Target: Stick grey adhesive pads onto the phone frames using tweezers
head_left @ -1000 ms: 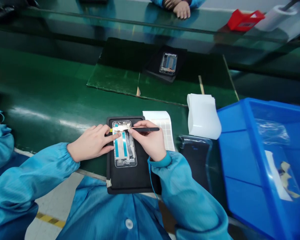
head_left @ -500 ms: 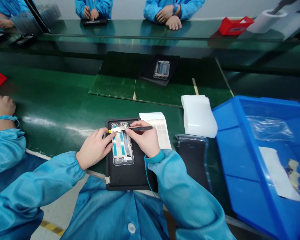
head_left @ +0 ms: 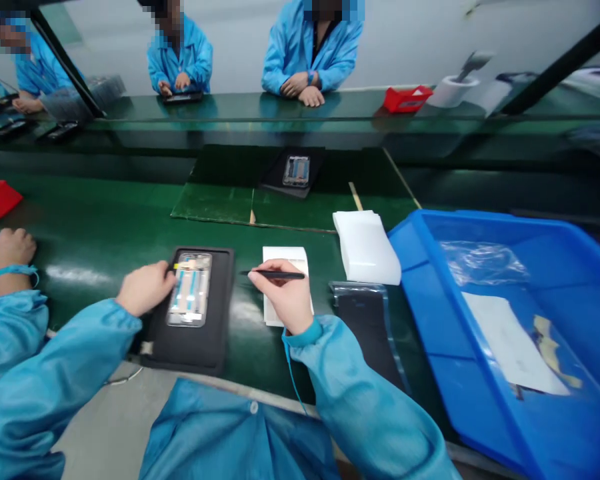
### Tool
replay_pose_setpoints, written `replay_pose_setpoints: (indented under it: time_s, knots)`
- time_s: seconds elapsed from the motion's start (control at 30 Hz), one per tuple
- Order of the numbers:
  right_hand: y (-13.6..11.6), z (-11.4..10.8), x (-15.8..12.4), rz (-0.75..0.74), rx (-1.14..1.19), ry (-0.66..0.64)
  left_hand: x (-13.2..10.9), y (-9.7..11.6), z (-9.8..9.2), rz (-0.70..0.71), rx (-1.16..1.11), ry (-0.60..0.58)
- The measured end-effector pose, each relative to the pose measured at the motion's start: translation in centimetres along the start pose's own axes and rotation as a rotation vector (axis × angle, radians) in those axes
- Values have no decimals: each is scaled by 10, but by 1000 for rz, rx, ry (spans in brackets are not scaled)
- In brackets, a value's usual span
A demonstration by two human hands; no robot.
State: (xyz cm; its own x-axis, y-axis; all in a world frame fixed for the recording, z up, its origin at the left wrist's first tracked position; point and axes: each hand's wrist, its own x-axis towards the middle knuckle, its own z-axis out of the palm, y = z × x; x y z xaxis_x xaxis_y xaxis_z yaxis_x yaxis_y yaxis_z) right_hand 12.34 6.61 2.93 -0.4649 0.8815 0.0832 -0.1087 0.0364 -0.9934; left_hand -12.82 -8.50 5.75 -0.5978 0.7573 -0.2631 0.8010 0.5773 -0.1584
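Head view: the left hand (head_left: 145, 288) lies relaxed, fingertips against the edge of a phone frame (head_left: 190, 290) on a black rubber mat (head_left: 190, 348) on the green worktop (head_left: 105, 213). The right hand (head_left: 283, 297) pinches a slim black probe (head_left: 275, 275) above a white label sheet (head_left: 285, 257). The frame looks light and stiff, its flat strips delicate, so its rim seems the best hold.

Passage along the green belt (head_left: 245, 313) between black mat (head_left: 215, 347) and label sheet (head_left: 285, 255); blue bin (head_left: 430, 280) beyond.
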Motion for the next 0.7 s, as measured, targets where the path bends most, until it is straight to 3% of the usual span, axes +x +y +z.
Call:
replay_pose_setpoints:
  time_s: [0.1,0.17,0.2,0.23,0.3,0.43,0.53,0.6,0.7]
  knots:
    - [-1,-3,-4,-11,-64,-68,30,-68,-20,-93,63,-28]
    - [4,-3,-5,-37,-90,-78,49,-88,-40,-132,105,84]
    - [9,-2,-6,-60,-98,-74,57,-84,-50,-132,106,133]
    - [13,-1,-7,-92,-113,-78,65,-72,-59,-117,88,178]
    - [23,1,-9,-179,-174,-96,80,-22,-73,-58,18,224]
    - [37,0,-16,-303,-327,-165,117,118,-86,250,-105,200]
    - [40,-2,-18,-341,-379,-171,149,202,-89,390,-158,193]
    - [40,-2,-18,-352,-381,-172,167,238,-91,442,-188,184]
    - [40,-2,-17,-360,-386,-169,184,263,-93,480,-233,185]
